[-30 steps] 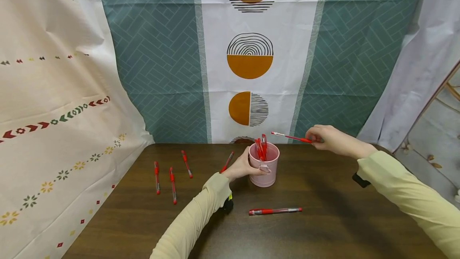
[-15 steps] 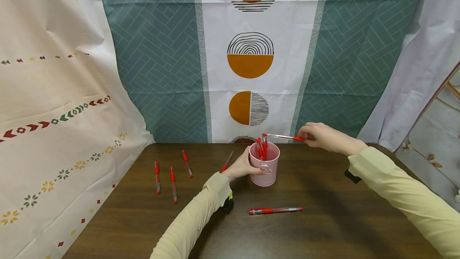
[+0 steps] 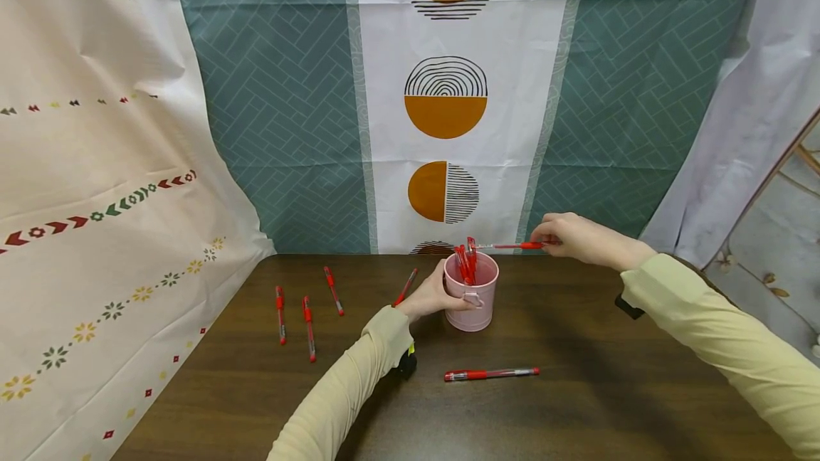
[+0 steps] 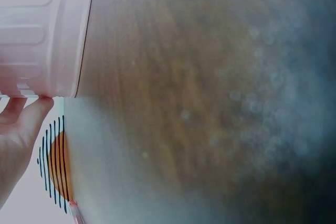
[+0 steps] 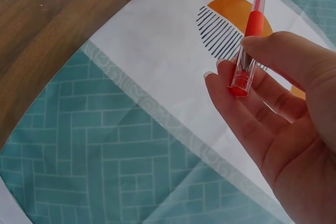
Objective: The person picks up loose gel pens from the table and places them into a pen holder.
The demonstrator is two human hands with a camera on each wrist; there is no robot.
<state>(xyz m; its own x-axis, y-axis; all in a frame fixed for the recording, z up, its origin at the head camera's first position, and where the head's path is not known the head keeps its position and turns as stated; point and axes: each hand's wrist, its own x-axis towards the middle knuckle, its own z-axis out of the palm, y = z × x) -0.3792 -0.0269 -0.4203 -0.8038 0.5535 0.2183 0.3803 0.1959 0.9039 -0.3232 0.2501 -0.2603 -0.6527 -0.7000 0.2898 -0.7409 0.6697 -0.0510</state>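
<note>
A pink bucket (image 3: 470,315) stands upright on the table, with several red pens (image 3: 466,267) leaning inside it. My left hand (image 3: 428,299) grips the bucket from its left side, thumb across the front near the small handle lug. In the left wrist view the bucket (image 4: 31,35) fills the upper left corner, with fingers against it. To the right and above the rim, my right hand (image 3: 583,239) pinches a red gel pen (image 3: 527,245) by its capped end. This pen (image 5: 255,23) lies nearly level, its far tip beside the pens in the bucket.
One red pen (image 3: 492,375) lies crosswise in front of the bucket. Another pen (image 3: 405,287) lies behind the left hand. On the left of the table (image 3: 218,390) are three more: a pen (image 3: 280,315), a pen (image 3: 309,329) and a pen (image 3: 334,292). A patterned curtain (image 3: 295,105) hangs behind.
My right hand has moved left with the pen, bringing the pen's tip over the bucket's rim. The pen has turned closer to level. My left hand and the bucket have stayed put.
</note>
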